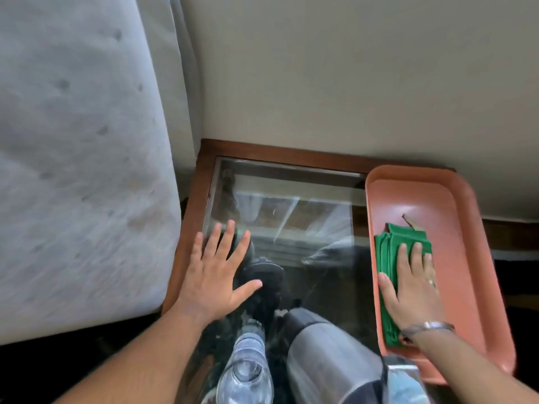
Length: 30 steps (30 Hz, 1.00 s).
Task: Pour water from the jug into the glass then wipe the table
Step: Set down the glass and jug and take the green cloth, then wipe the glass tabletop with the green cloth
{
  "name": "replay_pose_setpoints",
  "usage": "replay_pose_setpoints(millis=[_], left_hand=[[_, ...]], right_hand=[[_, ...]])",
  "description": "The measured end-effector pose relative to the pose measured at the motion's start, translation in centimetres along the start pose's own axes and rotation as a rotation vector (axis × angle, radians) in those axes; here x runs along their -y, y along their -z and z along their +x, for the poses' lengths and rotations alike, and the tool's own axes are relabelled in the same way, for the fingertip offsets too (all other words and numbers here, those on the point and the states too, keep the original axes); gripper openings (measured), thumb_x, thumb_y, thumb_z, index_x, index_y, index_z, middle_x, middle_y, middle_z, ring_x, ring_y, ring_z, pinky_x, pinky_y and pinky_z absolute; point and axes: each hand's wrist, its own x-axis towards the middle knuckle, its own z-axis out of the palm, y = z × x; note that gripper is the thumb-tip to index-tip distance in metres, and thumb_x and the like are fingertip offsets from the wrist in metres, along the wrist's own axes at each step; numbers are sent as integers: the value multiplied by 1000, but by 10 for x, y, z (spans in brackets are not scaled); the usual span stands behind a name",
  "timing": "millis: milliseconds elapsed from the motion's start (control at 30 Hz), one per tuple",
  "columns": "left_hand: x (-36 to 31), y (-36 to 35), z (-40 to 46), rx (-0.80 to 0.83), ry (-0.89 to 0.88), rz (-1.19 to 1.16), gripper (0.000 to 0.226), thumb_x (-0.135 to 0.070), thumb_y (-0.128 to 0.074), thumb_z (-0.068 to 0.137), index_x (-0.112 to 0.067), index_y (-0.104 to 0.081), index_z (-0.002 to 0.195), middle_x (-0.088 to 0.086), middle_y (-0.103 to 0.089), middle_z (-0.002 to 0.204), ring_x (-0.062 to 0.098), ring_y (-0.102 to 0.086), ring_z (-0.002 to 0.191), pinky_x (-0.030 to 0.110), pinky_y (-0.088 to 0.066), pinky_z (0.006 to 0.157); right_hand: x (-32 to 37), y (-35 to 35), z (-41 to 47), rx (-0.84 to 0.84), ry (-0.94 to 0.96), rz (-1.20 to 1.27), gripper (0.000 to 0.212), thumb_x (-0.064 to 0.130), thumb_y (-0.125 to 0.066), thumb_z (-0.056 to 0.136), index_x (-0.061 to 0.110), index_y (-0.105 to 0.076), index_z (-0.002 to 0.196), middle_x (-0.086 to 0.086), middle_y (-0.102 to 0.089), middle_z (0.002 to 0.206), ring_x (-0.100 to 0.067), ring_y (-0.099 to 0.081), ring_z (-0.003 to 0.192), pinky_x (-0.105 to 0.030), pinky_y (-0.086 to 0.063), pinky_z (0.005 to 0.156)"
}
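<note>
A glass-topped table (291, 228) with a brown wooden frame fills the middle of the view. My left hand (214, 275) lies flat on its left part, fingers spread, holding nothing. My right hand (414, 290) presses flat on a folded green cloth (388, 255) inside a pink tray (472, 258) on the table's right side. A clear glass (248, 368) stands at the near edge. Beside it, to the right, stands a steel jug (329, 363) with a black top.
A grey mattress (78, 156) stands against the table's left side. A beige wall (350, 83) runs along the far edge. A small brown scrap (409, 221) lies in the tray behind the cloth. A bracelet is on my right wrist.
</note>
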Motion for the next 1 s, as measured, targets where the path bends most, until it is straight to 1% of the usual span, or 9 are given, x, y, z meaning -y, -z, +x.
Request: replay_pose_setpoints(millis=[167, 300, 433, 533, 600, 700, 800, 867, 1000], left_hand=[[5, -8, 4, 8, -15, 24, 96, -81, -24, 88, -21, -6, 161, 16, -8, 168, 35, -7, 155, 59, -7, 123], [6, -9, 5, 16, -22, 20, 96, -81, -22, 89, -21, -7, 161, 16, -13, 168, 34, -10, 155, 59, -8, 122], [6, -7, 6, 22, -26, 17, 95, -81, -20, 89, -20, -9, 161, 17, -15, 167, 34, -12, 154, 58, -9, 122], [5, -6, 8, 15, -24, 22, 95, -81, -17, 89, -19, -10, 160, 17, -13, 167, 33, -11, 154, 58, -8, 122], [5, -5, 8, 16, -21, 28, 96, -82, -17, 89, -18, -9, 160, 17, -12, 167, 33, -10, 154, 58, -7, 123], [4, -5, 8, 24, -12, 33, 99, -81, -23, 88, -15, -12, 160, 17, -13, 167, 33, -11, 155, 58, -8, 123], [4, -5, 8, 23, 5, 31, 103, -82, -26, 86, -10, -17, 159, 18, -12, 167, 32, -10, 155, 58, -8, 124], [4, -5, 8, 12, 15, 9, 105, -82, -25, 86, -7, -18, 159, 18, -11, 167, 32, -10, 155, 57, -8, 124], [5, -5, 5, -8, 16, -26, 107, -83, -13, 87, -4, -15, 159, 19, -8, 167, 31, -6, 156, 54, -5, 124]], right_hand=[[6, -16, 3, -238, -84, 189, 47, 21, -48, 95, 5, -46, 140, -17, -26, 158, -37, -19, 145, -49, -19, 118], [14, 2, 0, -273, -264, 484, 43, 19, -46, 96, 4, -46, 136, -25, -47, 143, -44, -44, 130, -49, -38, 102], [39, 64, -12, -451, -164, 737, 32, 27, -38, 90, 16, -55, 116, -5, -60, 95, -18, -55, 85, -25, -37, 71], [78, 97, -3, -480, 99, 735, 32, 15, -43, 93, 10, -55, 121, 2, -62, 110, -4, -57, 91, -1, -38, 82], [106, 96, 18, -430, 241, 633, 39, 8, -44, 91, 3, -54, 128, -9, -55, 133, -14, -52, 119, -4, -31, 98], [146, 67, 53, -22, 344, 375, 51, 11, -40, 98, 13, -35, 148, -17, -21, 159, -29, -21, 146, -25, -16, 115], [164, 23, 65, 161, 384, -13, 65, 44, -31, 100, 24, -2, 155, -15, 9, 162, -36, 8, 148, -45, 1, 119], [162, 9, 58, 130, 504, -121, 68, 50, -26, 97, 27, 1, 155, -14, 12, 162, -35, 13, 148, -50, 3, 121], [137, 2, 34, 229, 1090, -223, 59, 45, -26, 97, 31, -16, 154, -10, -5, 162, -35, 2, 147, -54, 5, 115]])
